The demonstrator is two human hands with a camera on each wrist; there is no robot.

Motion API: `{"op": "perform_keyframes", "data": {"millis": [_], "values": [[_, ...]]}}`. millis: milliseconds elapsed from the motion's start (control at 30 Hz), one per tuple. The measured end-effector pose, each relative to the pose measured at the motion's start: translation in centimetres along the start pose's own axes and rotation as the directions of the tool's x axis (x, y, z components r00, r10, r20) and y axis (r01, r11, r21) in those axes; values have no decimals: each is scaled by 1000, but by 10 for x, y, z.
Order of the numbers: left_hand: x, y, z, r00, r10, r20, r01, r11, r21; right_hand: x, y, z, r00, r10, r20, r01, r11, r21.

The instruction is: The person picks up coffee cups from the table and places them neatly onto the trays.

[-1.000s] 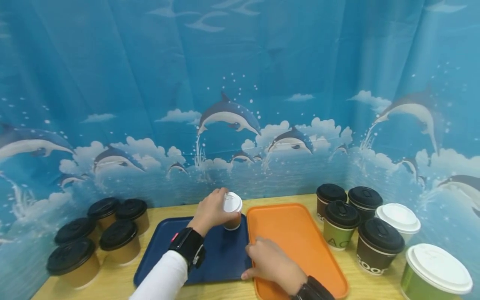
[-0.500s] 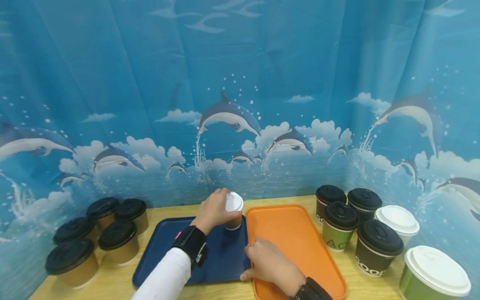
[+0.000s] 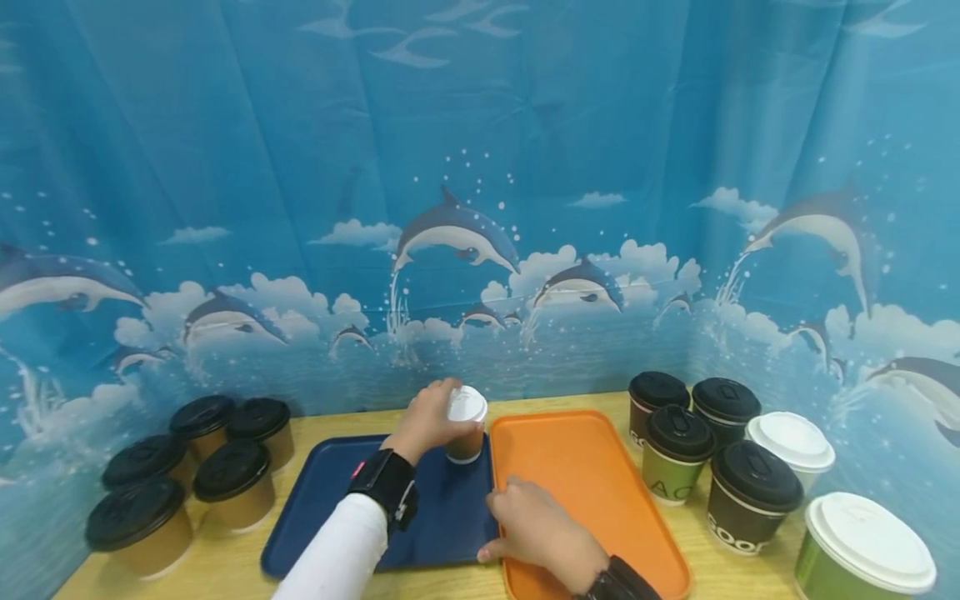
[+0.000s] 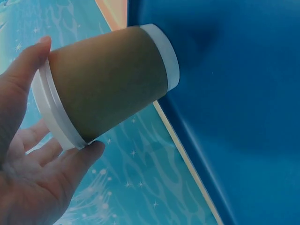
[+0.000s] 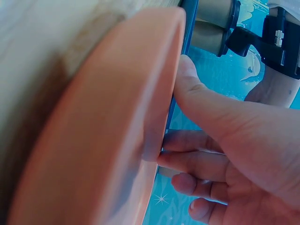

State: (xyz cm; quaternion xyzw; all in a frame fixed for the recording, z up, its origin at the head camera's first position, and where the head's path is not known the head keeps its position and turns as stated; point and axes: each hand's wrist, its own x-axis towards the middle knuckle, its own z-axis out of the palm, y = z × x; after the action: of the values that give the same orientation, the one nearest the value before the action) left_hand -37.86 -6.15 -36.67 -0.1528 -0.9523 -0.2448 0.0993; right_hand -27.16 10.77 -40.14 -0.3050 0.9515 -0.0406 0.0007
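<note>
Gripping the cup [image 3: 467, 448] by its lid [image 4: 54, 112] in half-spread left hand [image 3: 429, 423], upright at far right of blue tray [image 3: 442, 525]; could drop it by popping the lid. Resting loosely bent, empty right hand [image 3: 542, 527] against orange tray [image 3: 600, 500]; could jolt cup by pushing.

A dolphin-print curtain [image 3: 600, 167] hangs behind a table [image 3: 438, 585], apparently wooden.

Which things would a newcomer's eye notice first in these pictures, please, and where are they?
Probably the blue curtain printed with leaping dolphins, which fills the background of the head view. Next may come the orange rectangular tray on the wooden table, directly right of the dark blue rectangular tray. Then there is the white-lidded brown paper cup, gripped by the left hand near the blue tray's far right corner.
</note>
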Motion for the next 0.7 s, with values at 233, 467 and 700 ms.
{"op": "perform_keyframes", "data": {"millis": [233, 467, 700], "values": [[1, 1, -3, 1000, -20, 23, 21, 1000, -14, 0, -1, -1, 1000, 10, 15, -10, 1000, -5], [-2, 3, -4, 999, -27, 22, 27, 1000, 1, 0, -2, -1, 1000, 11, 21, -10, 1000, -4], [-7, 6, -1, 1000, -11, 28, 9, 998, 66, 1, -1, 1, 999, 27, 36, -27, 1000, 0]]}}
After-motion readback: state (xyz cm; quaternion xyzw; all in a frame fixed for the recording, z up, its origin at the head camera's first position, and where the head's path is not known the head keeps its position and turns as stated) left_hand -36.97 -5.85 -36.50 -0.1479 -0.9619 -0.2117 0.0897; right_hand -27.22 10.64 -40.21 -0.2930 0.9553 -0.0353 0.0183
